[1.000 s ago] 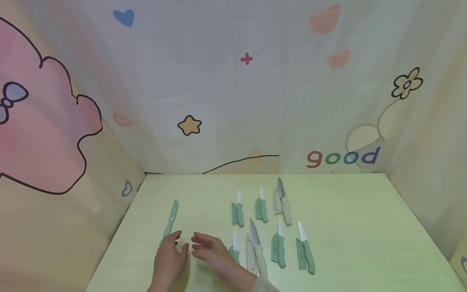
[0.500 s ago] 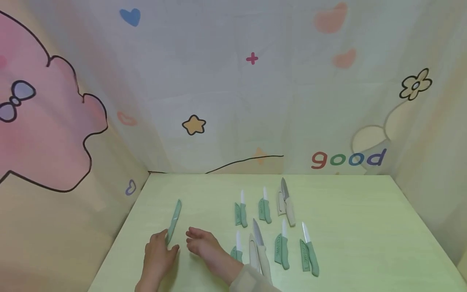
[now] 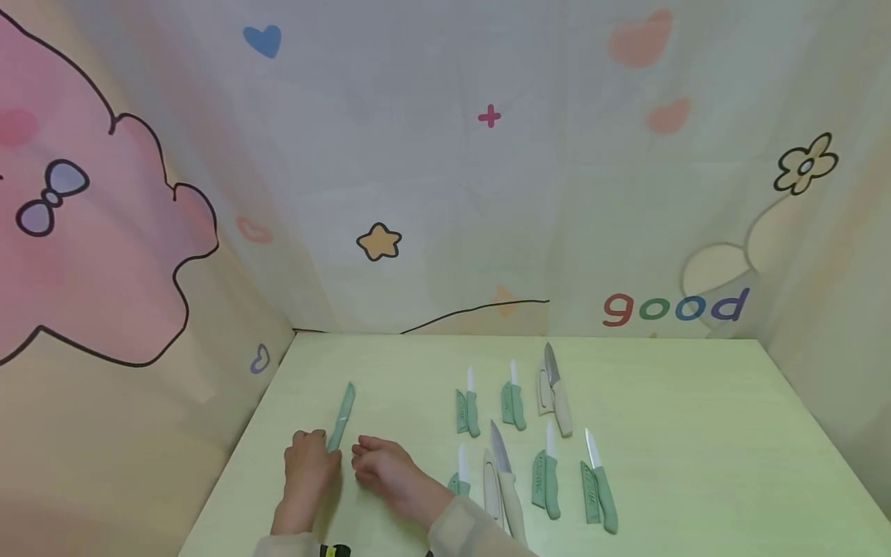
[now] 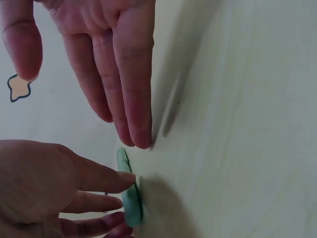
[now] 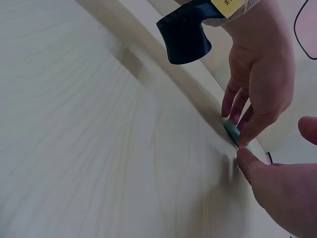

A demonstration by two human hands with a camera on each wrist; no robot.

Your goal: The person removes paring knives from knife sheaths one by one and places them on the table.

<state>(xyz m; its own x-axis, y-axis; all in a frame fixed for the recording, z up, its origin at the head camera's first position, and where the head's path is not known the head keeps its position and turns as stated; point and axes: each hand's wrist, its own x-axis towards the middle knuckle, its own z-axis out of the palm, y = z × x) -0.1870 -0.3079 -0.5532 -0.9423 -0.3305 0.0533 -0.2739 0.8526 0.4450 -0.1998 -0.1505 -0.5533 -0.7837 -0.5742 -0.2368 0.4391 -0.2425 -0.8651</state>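
A green paring knife (image 3: 343, 418), its blade covered by a matching green sheath, lies on the left part of the table. My left hand (image 3: 309, 464) grips the near handle end; in the left wrist view the thumb lies along one side of the knife (image 4: 132, 203) and the fingers come round the other. Just right of it, my right hand (image 3: 393, 472) hovers palm inward, fingers fairly straight and holding nothing. The left wrist view shows that right hand (image 4: 111, 69) above the knife's tip, apart from it.
Right of my hands lie several bare-bladed green paring knives (image 3: 551, 483), each beside its green sheath (image 3: 539, 480). Two larger cream-handled knives (image 3: 562, 410) lie among them with cream sheaths (image 3: 492, 483). A printed curtain (image 3: 445, 193) hangs behind the pale table (image 3: 696, 433).
My left hand has moved from beside the right hand to the sheathed knife and closed on its handle. The right hand stays nearby, little changed. The head view has shifted slightly.
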